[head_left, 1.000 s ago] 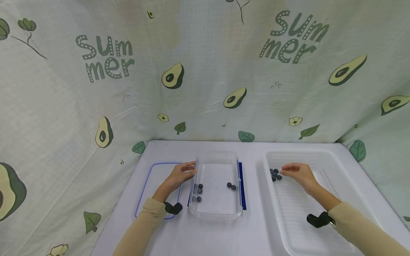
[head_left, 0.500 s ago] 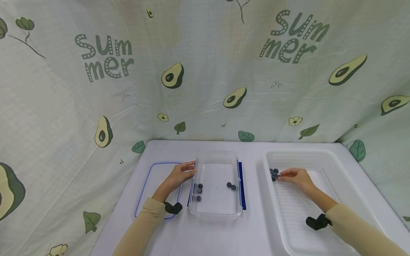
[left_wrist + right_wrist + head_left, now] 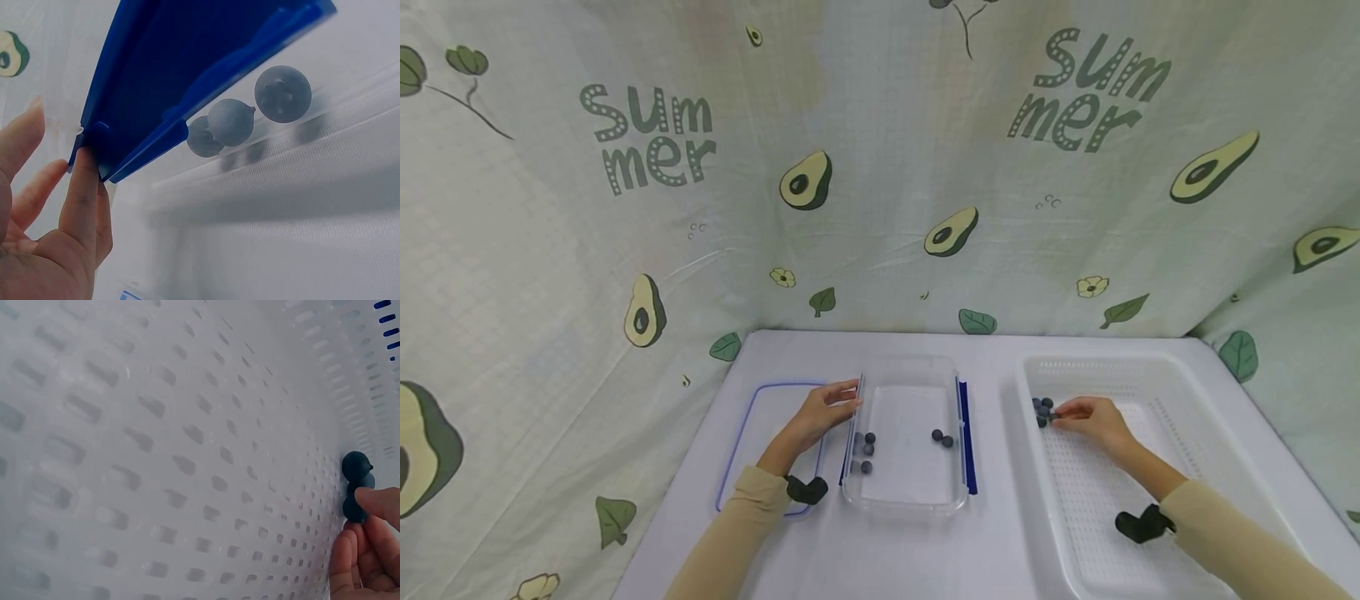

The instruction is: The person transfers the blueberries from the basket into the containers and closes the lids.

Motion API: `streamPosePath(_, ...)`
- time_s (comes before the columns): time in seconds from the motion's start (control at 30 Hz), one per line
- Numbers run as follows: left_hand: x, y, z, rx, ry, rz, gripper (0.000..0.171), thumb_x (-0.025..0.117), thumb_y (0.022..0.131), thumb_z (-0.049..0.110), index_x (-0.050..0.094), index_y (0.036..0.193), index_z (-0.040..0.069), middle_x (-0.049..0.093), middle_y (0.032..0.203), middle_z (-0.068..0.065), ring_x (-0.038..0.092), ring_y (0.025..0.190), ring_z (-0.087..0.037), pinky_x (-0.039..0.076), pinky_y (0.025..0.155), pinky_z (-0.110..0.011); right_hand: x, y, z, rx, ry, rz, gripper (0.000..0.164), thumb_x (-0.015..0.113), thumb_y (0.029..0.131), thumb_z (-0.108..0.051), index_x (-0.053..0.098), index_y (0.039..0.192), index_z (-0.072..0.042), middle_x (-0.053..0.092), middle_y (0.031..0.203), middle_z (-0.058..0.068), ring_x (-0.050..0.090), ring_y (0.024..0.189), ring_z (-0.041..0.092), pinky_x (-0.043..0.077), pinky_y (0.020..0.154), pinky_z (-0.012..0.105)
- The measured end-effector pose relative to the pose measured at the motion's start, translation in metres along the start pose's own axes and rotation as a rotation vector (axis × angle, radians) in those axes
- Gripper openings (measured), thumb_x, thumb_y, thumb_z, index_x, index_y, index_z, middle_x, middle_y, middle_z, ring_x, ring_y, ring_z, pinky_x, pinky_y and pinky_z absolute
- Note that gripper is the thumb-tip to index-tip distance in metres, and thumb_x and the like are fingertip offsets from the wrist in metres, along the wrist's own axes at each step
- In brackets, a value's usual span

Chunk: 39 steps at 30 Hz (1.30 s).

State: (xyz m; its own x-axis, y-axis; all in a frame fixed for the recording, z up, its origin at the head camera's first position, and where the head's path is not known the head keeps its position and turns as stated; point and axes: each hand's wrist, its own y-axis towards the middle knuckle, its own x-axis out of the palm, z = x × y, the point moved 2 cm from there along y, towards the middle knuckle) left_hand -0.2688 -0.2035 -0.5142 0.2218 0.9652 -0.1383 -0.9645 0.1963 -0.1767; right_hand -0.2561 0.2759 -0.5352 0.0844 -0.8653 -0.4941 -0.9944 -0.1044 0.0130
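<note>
My left hand (image 3: 820, 412) touches the left wall of a clear plastic box (image 3: 910, 504). In the left wrist view its fingertips press the blue latch flap (image 3: 162, 69) while the thumb stands apart. Several blueberries lie inside the box: a group (image 3: 868, 442) along the left wall and a pair (image 3: 942, 438) near the right. My right hand (image 3: 1097, 421) reaches into a white perforated basket (image 3: 1041, 500). Thumb and fingers pinch a blueberry (image 3: 354, 509) at the basket's left wall. Other blueberries (image 3: 1042, 403) cluster right beside the fingertips.
A clear lid with a blue-lined rim (image 3: 737, 442) lies flat left of the box, partly under the left forearm. A blue latch flap (image 3: 967, 437) hangs along the box's right side. Behind the white table (image 3: 992, 533) hangs an avocado-print curtain (image 3: 880, 125).
My right hand has moved slightly left and down onto the blueberries, and its fingertips have come together on one. The left hand stays at the box.
</note>
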Motion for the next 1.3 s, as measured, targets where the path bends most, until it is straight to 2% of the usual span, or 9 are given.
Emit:
streamPosePath(0.23,0.001,-0.002,-0.003,-0.005,-0.002,-0.001,0.053,0.071,0.094,0.011,0.052,0.142,-0.001,0.052,0.139,-0.027,0.054,0.125,-0.033,0.052,0.099,-0.037,-0.002,-0.002,-0.001,0.016,-0.035,0.001,0.031,0.082,0.081,-0.004,0.068,0.101,0.015,0.073,0.088,0.018,0.064,0.073,0.005,0.053,0.065,0.017)
streamPosePath(0.5,0.0,-0.003,-0.002,-0.005,0.005,0.009,0.053,0.072,0.093,0.012,0.054,0.142,0.0,0.053,0.138,-0.026,0.056,0.122,-0.032,0.052,0.098,-0.036,-0.012,-0.004,-0.006,0.042,-0.062,0.027,0.033,0.083,0.081,-0.008,0.069,0.104,0.012,0.071,0.102,0.022,0.066,0.08,0.008,0.053,0.067,0.018)
streamPosePath(0.77,0.001,-0.004,0.0,0.003,-0.001,0.007,0.054,0.072,0.093,0.011,0.053,0.142,-0.001,0.053,0.138,-0.026,0.056,0.123,-0.032,0.052,0.098,-0.036,-0.023,-0.004,-0.014,0.048,-0.048,0.052,0.035,0.082,0.084,-0.013,0.069,0.105,0.012,0.071,0.103,0.021,0.063,0.079,0.001,0.051,0.067,0.019)
streamPosePath(1.0,0.001,-0.002,0.001,0.005,0.006,0.002,0.055,0.072,0.093,0.011,0.052,0.142,-0.001,0.053,0.138,-0.026,0.056,0.122,-0.031,0.052,0.097,-0.036,-0.033,-0.005,-0.024,0.072,-0.064,0.067,0.041,0.08,0.087,-0.023,0.069,0.11,0.009,0.071,0.107,0.015,0.059,0.084,-0.003,0.048,0.07,0.018)
streamPosePath(1.3,0.0,-0.001,-0.001,0.004,0.01,0.008,0.054,0.073,0.093,0.011,0.053,0.142,0.0,0.054,0.137,-0.026,0.056,0.123,-0.031,0.052,0.098,-0.035,-0.039,-0.007,-0.042,0.037,0.03,0.085,0.042,0.076,0.091,-0.022,0.066,0.115,0.011,0.074,0.096,-0.001,0.065,0.081,0.0,0.051,0.072,0.016)
